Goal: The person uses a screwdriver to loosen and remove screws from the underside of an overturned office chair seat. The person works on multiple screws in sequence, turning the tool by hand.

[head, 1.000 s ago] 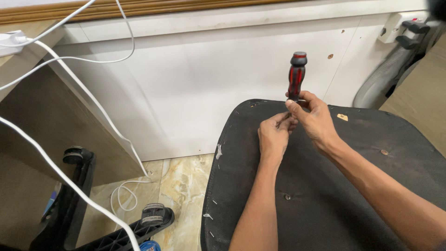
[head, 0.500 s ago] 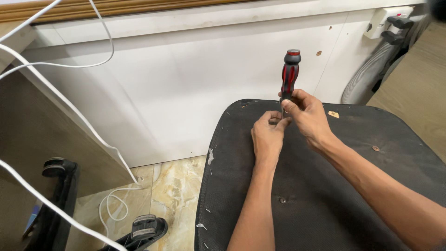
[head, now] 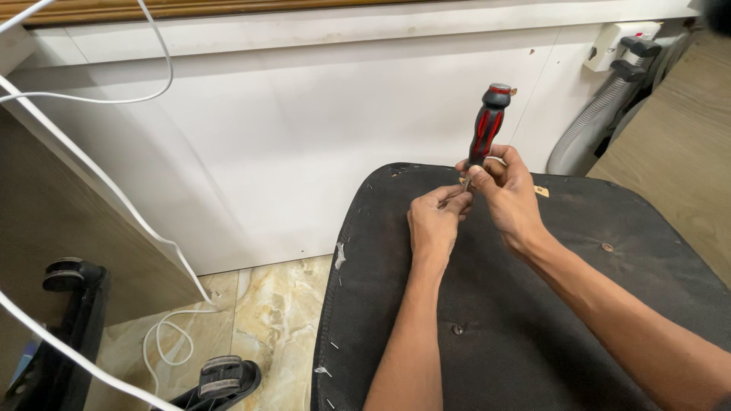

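A black fabric-covered chair seat underside (head: 533, 304) fills the lower right, with several bolt holes and staples along its edge. My right hand (head: 506, 194) grips the lower end of a red and black screwdriver (head: 487, 125), whose handle points up and leans slightly right. My left hand (head: 434, 221) pinches at the screwdriver's tip between thumb and fingers; what it holds there is too small to tell. Both hands meet above the seat's far edge.
A white panel wall (head: 304, 137) stands behind the seat. White cables (head: 114, 194) cross the left side. A black chair base with castors (head: 217, 377) lies on the marble floor (head: 266, 304). A wall socket with plugs (head: 620, 46) and grey hose (head: 586, 125) are at upper right.
The view has shifted left. The screwdriver handle now tilts a little to the right, and both hands stay together at its tip.
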